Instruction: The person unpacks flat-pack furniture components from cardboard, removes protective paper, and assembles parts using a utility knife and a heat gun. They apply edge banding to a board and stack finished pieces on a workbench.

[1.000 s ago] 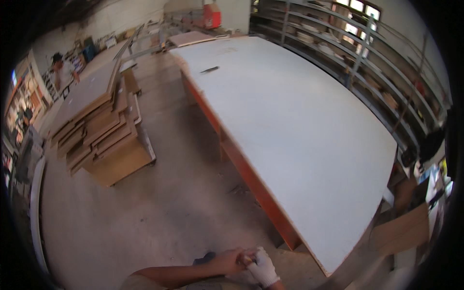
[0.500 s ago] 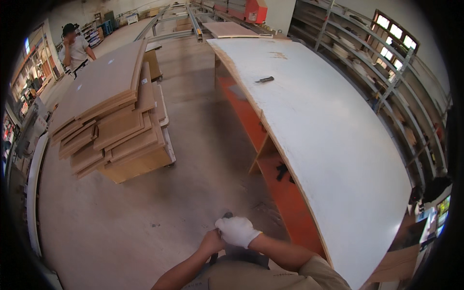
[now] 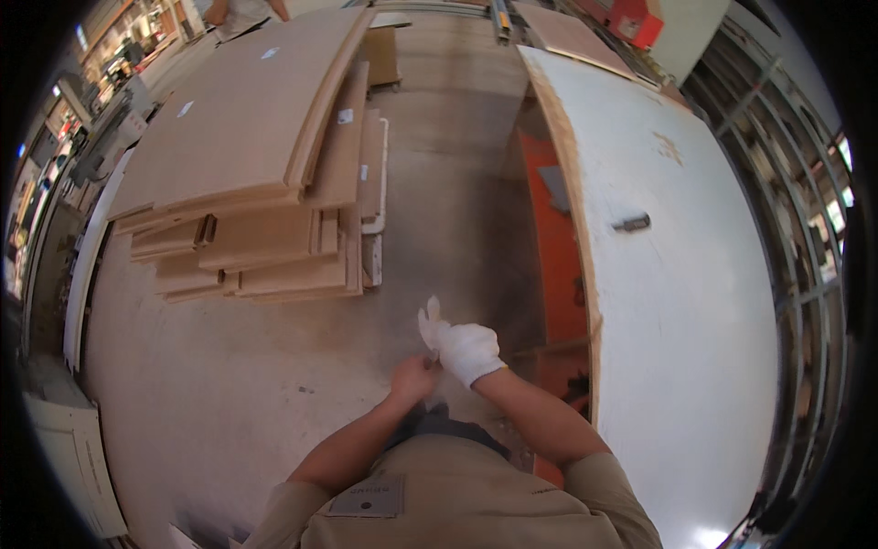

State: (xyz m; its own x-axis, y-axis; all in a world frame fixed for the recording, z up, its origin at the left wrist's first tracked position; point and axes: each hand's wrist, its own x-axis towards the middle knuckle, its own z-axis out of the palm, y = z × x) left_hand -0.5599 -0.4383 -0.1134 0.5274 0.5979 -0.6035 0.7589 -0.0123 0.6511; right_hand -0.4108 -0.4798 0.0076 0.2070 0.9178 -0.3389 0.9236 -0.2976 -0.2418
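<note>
My right hand (image 3: pixel 470 353) wears a white work glove and is closed around a limp white piece (image 3: pixel 430 316) that looks like another glove, its tips pointing up. Against it, my bare left hand (image 3: pixel 414 377) has its fingers curled in. Something small and dark shows by those fingers, too little to name. Both hands meet in front of my body, over the floor. To the right, a dark knife-like tool (image 3: pixel 631 222) lies on a white-topped workbench (image 3: pixel 681 320), apart from both hands.
Brown boards (image 3: pixel 242 119) are piled unevenly on the left. Orange shelves (image 3: pixel 556 265) lie under the bench, with dark items inside. Metal racking (image 3: pixel 805 174) runs along the right wall. Part of another person (image 3: pixel 240 14) shows behind the boards. Grey floor (image 3: pixel 434 201) separates pile and bench.
My view has tipped down and swung left. The hands appear higher in the picture, and the limp white piece now sticks up from the gloved one. The tool stays on the bench.
</note>
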